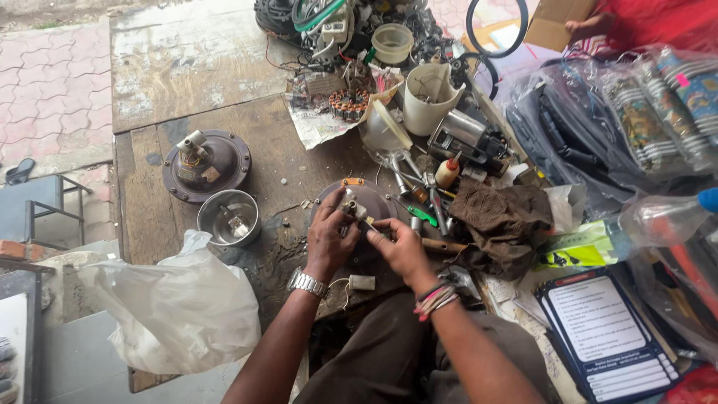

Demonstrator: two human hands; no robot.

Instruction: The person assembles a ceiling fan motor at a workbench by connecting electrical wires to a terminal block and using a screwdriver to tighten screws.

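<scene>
Left hand point(329, 241) pinching shaft point(349, 203) atop motor point(374, 200) to steady it, right hand point(402, 251) closed on small tool alongside, second motor point(206, 164) and bowl point(229, 218) parked beyond left hand.

A worn, stained wooden workbench point(187, 67) carries the work. On it lie a dark round motor housing point(207, 164), a shiny metal bowl point(229, 217), a second brown motor body point(366, 206), a white plastic bag point(179, 307) and a brown rag point(501, 221). A white jug point(428, 97), torn newspaper point(318, 123) and tangled wires point(336, 22) crowd its far end.
</scene>
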